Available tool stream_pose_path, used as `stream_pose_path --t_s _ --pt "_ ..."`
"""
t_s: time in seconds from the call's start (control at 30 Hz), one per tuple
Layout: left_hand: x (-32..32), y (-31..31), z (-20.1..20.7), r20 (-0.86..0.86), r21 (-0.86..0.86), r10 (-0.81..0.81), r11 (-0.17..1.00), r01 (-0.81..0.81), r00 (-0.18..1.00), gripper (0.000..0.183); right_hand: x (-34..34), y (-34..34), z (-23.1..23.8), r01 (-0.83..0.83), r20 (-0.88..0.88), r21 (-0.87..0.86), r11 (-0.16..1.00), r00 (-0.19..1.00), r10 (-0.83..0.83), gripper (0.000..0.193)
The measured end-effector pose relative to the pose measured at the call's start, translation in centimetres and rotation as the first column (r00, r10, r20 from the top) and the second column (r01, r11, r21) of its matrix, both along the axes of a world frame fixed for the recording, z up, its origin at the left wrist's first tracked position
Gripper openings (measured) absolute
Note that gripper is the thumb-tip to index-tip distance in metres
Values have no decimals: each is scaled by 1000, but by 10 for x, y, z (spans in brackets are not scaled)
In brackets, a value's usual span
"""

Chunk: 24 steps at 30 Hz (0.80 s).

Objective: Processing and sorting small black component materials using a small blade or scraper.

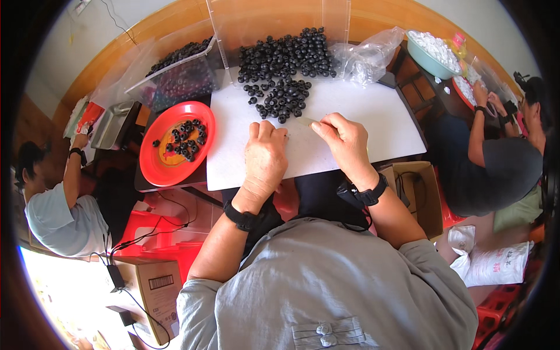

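My left hand (266, 151) is closed over the white board (373, 131), its fingers curled and pressed together; what they hold, if anything, is hidden. My right hand (345, 140) pinches a small thin blade-like tool (304, 121), which points left toward the left hand. Just beyond both hands lies a loose group of small black round pieces (284, 99), and behind it spreads a bigger heap of them (286, 57). To the left, a red plate (153, 125) carries several black pieces, some showing pale or hollow centres.
A clear plastic bin (181, 81) full of black pieces stands at the back left. At the back right lie a crumpled clear bag (370, 55) and a pale green basin (420, 49) of white pieces. Co-workers sit at left (64, 204) and right (496, 163). A cardboard box (429, 192) stands right.
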State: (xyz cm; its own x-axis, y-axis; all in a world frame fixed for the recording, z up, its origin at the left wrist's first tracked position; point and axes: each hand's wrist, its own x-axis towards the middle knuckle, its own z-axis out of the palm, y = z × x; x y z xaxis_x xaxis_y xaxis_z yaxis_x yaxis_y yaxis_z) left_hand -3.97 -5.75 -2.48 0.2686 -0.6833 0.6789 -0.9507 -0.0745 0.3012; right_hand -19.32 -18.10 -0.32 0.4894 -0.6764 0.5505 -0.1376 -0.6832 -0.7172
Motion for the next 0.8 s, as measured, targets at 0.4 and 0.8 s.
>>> stream_pose_path --t_s 0.4,0.8 --pt "3 -1 2 -2 -41 -4 999 4 1000 20 1 0 -10 6 53 -274 962 999 9 20" --pt "5 -2 -3 10 -60 -1 998 2 1000 24 0 2 -12 13 31 -349 937 1000 -2 22"
